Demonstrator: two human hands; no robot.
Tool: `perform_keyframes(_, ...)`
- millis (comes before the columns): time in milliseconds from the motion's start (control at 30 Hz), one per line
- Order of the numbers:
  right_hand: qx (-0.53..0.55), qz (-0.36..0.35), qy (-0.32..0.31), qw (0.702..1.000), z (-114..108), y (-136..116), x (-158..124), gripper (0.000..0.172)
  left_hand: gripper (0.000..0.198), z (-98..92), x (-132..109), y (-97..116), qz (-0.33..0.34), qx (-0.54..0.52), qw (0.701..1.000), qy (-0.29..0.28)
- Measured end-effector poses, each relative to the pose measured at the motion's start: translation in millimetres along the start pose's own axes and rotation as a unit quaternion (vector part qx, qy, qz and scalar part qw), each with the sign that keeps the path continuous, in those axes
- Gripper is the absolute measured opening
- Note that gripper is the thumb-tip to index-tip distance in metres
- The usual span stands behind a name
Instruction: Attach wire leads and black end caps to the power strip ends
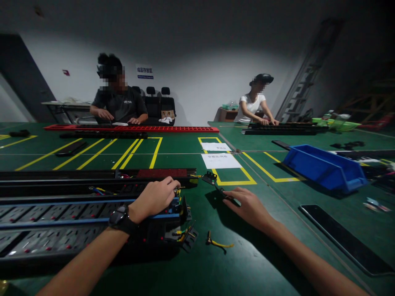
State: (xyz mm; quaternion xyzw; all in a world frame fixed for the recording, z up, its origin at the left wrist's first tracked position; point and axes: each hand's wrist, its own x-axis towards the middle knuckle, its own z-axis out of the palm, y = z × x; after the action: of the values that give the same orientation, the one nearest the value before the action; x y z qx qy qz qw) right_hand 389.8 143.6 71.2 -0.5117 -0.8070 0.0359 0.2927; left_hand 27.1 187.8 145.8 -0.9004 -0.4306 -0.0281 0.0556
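Note:
My left hand (156, 196), with a dark watch (119, 217) on its wrist, is closed over the end of a black power strip rail. Its fingertips meet near yellow wires (178, 191); what they pinch is too small to make out. My right hand (247, 203) has thumb and fingers closed on a small black end bracket (221, 192) just above the table. Beside it lies another black end piece (210, 177) at the end of the farther rail. Several power strips (77, 210) with red-dotted sockets lie side by side, small black brackets (187, 238) hanging at their right ends.
A short yellow wire piece (220, 245) lies in front of my hands. On the right are a blue bin (324, 166) and a dark phone-like slab (342, 238). Paper sheets (221, 161) lie on the green table (262, 263). Two people (120, 102) work across the table.

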Motion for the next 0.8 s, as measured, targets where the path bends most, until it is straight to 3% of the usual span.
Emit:
perform_keyframes(333,0.051,0.048,0.007,0.998,7.3,1.9,-0.8,0.052,0.034,3.1,-2.1,-2.5,0.007,-0.01,1.0,0.011)
perform_keyframes(567,0.068,0.047,0.012,0.997,9.8,4.4,-1.4,0.052,0.033,2.2,-2.3,-0.2,-0.006,-0.002,1.0,0.028)
perform_keyframes(800,0.073,0.043,0.006,0.996,9.9,6.0,-2.6,0.051,0.04,1.1,-2.6,-0.3,0.036,-0.017,0.999,0.027)
